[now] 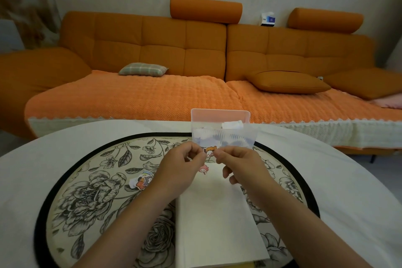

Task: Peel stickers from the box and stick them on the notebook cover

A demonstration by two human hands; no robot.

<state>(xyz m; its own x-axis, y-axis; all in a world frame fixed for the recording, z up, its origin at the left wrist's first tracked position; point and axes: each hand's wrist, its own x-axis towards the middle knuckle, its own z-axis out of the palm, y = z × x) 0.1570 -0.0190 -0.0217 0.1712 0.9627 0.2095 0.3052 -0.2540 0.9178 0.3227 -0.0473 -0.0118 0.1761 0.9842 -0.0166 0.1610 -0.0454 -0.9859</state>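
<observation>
A small cartoon sticker [210,151] is held above the table, pinched from the left by my left hand [182,169] and from the right by my right hand [237,164]. Just behind it stands a clear plastic box [224,130] with several paper pieces inside. Below my hands lies the white notebook [219,220], with a pink sticker [204,168] on its top left corner. Another colourful sticker [142,180] lies on the floral mat to the left of my left hand.
A round floral mat [91,198] with a black rim covers the middle of the white table [359,198]. An orange sofa [152,93] with cushions runs behind the table. A small blue-and-white box [268,19] sits on the sofa back.
</observation>
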